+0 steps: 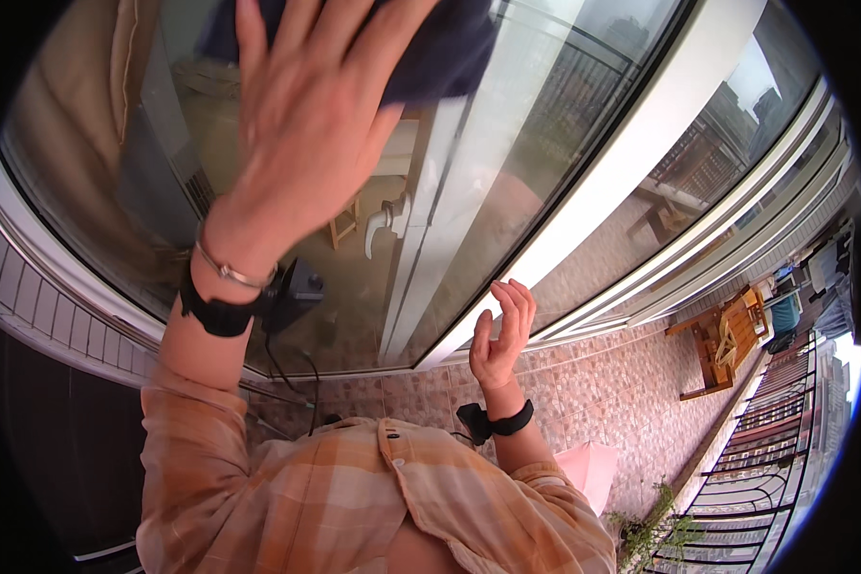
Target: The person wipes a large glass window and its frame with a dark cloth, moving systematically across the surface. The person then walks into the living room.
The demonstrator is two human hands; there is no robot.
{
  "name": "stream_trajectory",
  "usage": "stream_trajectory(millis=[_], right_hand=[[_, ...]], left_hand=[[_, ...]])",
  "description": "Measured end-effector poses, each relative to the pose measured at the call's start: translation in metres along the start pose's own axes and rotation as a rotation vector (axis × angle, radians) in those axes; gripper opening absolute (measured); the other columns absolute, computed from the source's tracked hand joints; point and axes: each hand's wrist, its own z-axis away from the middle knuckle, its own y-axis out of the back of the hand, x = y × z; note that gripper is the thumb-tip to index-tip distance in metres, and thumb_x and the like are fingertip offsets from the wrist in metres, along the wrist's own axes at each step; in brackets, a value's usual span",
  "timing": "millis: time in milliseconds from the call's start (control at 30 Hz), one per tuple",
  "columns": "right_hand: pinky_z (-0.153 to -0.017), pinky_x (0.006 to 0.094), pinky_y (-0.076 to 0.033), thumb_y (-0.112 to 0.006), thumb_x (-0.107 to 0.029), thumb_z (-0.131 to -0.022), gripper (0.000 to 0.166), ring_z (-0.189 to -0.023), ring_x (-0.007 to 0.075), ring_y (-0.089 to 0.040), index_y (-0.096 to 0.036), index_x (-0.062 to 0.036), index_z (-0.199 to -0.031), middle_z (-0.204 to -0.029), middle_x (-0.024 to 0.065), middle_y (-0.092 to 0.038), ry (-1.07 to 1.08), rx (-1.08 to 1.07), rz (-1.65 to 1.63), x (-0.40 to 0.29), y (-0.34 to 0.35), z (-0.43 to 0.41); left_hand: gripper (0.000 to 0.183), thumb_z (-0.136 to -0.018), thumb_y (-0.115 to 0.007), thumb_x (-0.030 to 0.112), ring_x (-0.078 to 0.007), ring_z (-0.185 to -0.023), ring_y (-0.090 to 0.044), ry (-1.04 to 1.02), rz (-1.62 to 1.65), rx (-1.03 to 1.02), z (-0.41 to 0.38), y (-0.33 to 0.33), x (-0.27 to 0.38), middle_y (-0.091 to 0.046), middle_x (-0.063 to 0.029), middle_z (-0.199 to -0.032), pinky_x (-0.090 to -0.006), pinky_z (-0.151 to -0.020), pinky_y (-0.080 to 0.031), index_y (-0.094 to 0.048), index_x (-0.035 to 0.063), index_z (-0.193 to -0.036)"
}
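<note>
My left hand is spread over a dark blue cloth, holding it flat against a glass pane. The cloth is partly covered by the fingers, and the fingertips pass the picture's upper edge. A metal bangle and a black wrist strap with a device are on that arm. My right hand holds nothing; its fingers are loosely curled and apart, near the lower part of the white frame. It also has a black strap at the wrist.
Behind the glass are a beige curtain and a white handle. A cable hangs below my left wrist. At right stand a wooden chair, a metal railing and a green plant; pink fabric lies nearer.
</note>
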Motion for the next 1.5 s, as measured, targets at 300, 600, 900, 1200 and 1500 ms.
stream_trajectory(millis=[300, 600, 900, 1200, 1500], right_hand=[[-0.095, 0.0453, -0.044, -0.055, 0.007, -0.078, 0.038, -0.112, 0.0389, -0.054, -0.060, 0.0001, -0.115, -0.111, 0.0157, -0.062, -0.061, -0.022, -0.044, 0.002, -0.002, 0.007], [-0.090, 0.0427, -0.048, -0.055, 0.008, -0.079, 0.033, -0.107, 0.0365, -0.058, -0.061, -0.0013, -0.110, -0.103, 0.0121, -0.066, -0.132, -0.012, -0.097, 0.021, 0.005, 0.023], [-0.085, 0.0403, -0.050, -0.056, 0.007, -0.081, 0.029, -0.098, 0.0329, -0.061, -0.062, -0.0025, -0.108, -0.095, 0.0107, -0.067, -0.167, -0.040, -0.133, 0.016, -0.003, 0.027], [-0.080, 0.0389, -0.051, -0.056, 0.007, -0.084, 0.024, -0.092, 0.0310, -0.063, -0.062, -0.0022, -0.106, -0.088, 0.0095, -0.069, -0.260, -0.027, -0.114, 0.029, 0.011, 0.037], [-0.073, 0.0354, -0.053, -0.057, 0.003, -0.088, 0.017, -0.080, 0.0272, -0.067, -0.064, -0.0005, -0.102, -0.080, 0.0099, -0.069, -0.315, -0.060, -0.187, 0.019, -0.004, 0.036]], left_hand=[[0.047, -0.088, -0.053, 0.014, -0.0197, -0.142, -0.037, -0.539, 0.242, -0.332, 0.148, -0.084, 0.059, -0.052, 0.0030, -0.139, -0.0410, -0.094, -0.043, -0.058, 0.0250, -0.134], [0.070, -0.083, -0.063, 0.009, -0.0353, -0.142, -0.033, -0.138, 0.159, -0.032, 0.036, -0.038, 0.028, -0.047, -0.0103, -0.138, -0.0646, -0.097, -0.032, -0.040, 0.0224, -0.148], [0.047, -0.088, -0.055, 0.012, -0.0249, -0.146, -0.031, -0.514, 0.307, -0.242, 0.089, -0.089, 0.095, -0.049, -0.0008, -0.142, -0.0465, -0.088, -0.042, -0.058, 0.0202, -0.135], [0.061, -0.086, -0.058, 0.007, -0.0266, -0.144, -0.034, -0.355, 0.246, -0.266, 0.100, -0.075, 0.070, -0.050, -0.0021, -0.141, -0.0488, -0.091, -0.038, -0.049, 0.0238, -0.143], [0.039, -0.089, -0.057, 0.011, -0.0219, -0.147, -0.026, -0.541, 0.348, -0.191, 0.086, -0.098, 0.103, -0.049, -0.0017, -0.143, -0.0382, -0.089, -0.047, -0.062, 0.0146, -0.128]])
